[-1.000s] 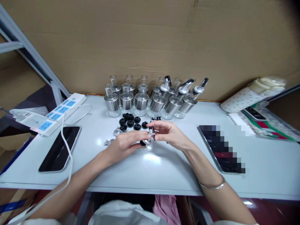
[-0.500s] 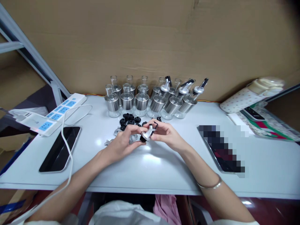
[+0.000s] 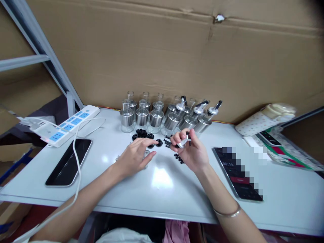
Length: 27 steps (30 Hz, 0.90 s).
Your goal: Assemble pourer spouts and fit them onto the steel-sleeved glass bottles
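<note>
My right hand [image 3: 190,151] holds a silver pourer piece [image 3: 182,143] with a black part between thumb and fingers, palm turned up. My left hand [image 3: 136,156] is open, its thumb and fingers apart, over small silver parts [image 3: 146,154] that it partly hides. Round black stoppers [image 3: 159,142] lie just beyond its fingertips. Black levers [image 3: 167,141] and tiny black pieces [image 3: 180,159] are near my right hand. Behind them stand several glass bottles with steel sleeves [image 3: 156,118]; three at the right carry pourers with black levers [image 3: 199,108].
At the left are a white power strip [image 3: 73,123], a white cable [image 3: 77,162] and a dark phone [image 3: 69,162]. To the right lie another phone [image 3: 238,175], a dotted bottle [image 3: 263,118] and a patterned bag [image 3: 286,153]. Cardboard [image 3: 152,50] rises behind the table.
My hands have parted. My left hand has let go of the pourer piece and opened, while my right hand has moved right and turned up with it. The camera view has shifted.
</note>
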### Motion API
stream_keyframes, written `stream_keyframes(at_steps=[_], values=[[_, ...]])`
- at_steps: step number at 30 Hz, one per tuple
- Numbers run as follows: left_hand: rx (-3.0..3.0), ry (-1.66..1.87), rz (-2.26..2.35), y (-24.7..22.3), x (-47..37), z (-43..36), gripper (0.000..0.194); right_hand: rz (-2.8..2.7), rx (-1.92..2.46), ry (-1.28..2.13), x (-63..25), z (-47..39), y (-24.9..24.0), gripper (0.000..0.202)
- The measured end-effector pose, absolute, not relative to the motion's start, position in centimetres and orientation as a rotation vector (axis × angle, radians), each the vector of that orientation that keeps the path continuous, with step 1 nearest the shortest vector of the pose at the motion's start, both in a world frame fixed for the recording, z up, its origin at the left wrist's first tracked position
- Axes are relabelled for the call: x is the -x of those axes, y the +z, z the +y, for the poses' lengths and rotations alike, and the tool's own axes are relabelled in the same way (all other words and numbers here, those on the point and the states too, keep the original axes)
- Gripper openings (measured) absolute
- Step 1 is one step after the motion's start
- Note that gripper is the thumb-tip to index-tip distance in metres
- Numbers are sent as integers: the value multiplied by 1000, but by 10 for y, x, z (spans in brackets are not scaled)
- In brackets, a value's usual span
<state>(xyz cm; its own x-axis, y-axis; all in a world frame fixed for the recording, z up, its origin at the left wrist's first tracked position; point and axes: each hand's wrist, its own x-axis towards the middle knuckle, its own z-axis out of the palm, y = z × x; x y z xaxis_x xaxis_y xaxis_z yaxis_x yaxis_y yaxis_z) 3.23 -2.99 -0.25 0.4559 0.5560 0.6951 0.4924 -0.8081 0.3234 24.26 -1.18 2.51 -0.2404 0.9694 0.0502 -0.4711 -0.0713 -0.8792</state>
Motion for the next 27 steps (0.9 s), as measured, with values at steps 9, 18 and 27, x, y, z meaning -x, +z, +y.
stream_keyframes(at_steps=[9, 18, 27], values=[[-2593, 1347, 1055, -2, -33, -31, 17, -1462, 1218, 700, -223, 20, 51, 28], [-2544, 1371, 1111, 0, -34, -30, 14, -1629, 1528, 297, -179, 79, 53, 36], [-2507, 1440, 1120, 4, -36, -33, 20, -1537, 1392, 194, -187, 74, 64, 33]])
